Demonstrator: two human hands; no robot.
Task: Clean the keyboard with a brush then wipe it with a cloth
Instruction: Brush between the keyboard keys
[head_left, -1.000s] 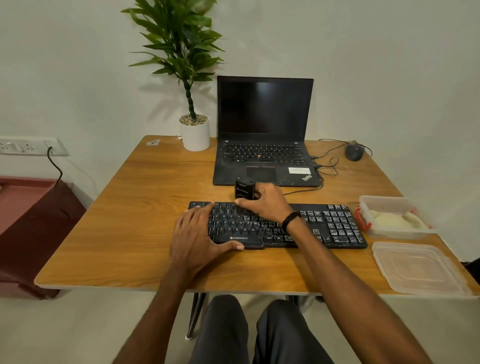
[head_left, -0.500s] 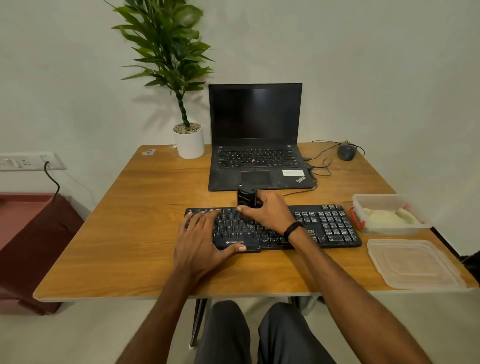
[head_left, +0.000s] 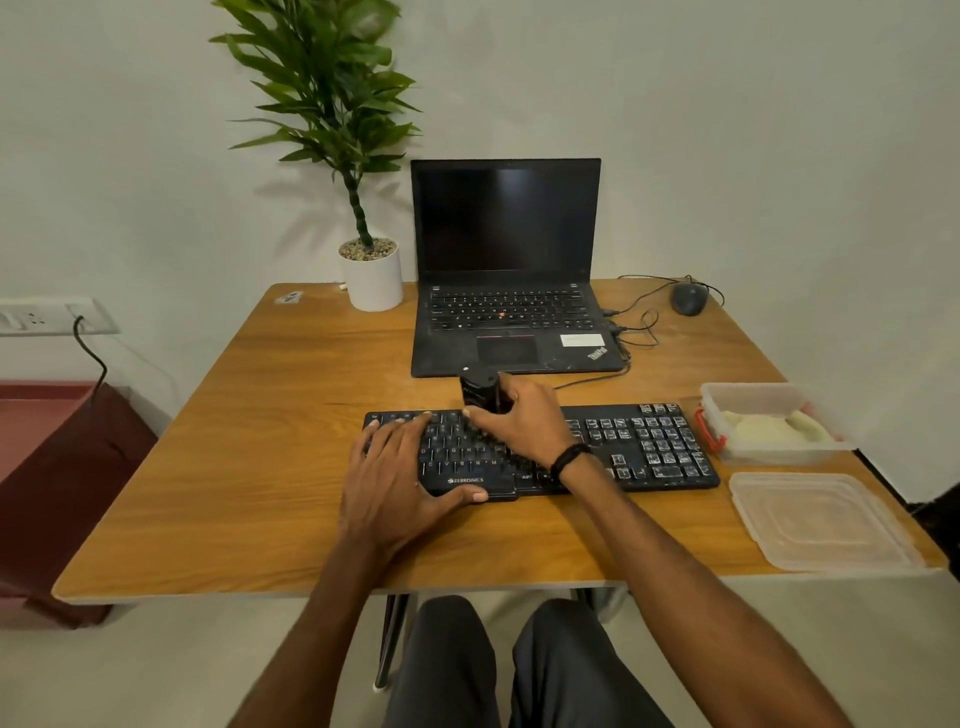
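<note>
A black keyboard (head_left: 644, 447) lies across the near middle of the wooden table (head_left: 260, 467). My left hand (head_left: 400, 478) rests flat on its left end, thumb hooked over the front edge. My right hand (head_left: 519, 421) grips a black brush (head_left: 479, 391) that stands upright over the keyboard's upper middle rows; its bristles are hidden by my fingers. A pale yellow cloth (head_left: 769, 428) lies in a clear plastic box (head_left: 748, 395) at the keyboard's right end.
An open black laptop (head_left: 506, 270) sits just behind the keyboard. A potted plant (head_left: 371, 275) stands at its left, a wired mouse (head_left: 688, 299) with loose cable at its right. The box's clear lid (head_left: 821, 525) lies at the near right corner.
The view has tilted up a little, so the table sits lower in the frame. My right hand with the brush has shifted slightly over the keys. My left hand stays on the keyboard.
</note>
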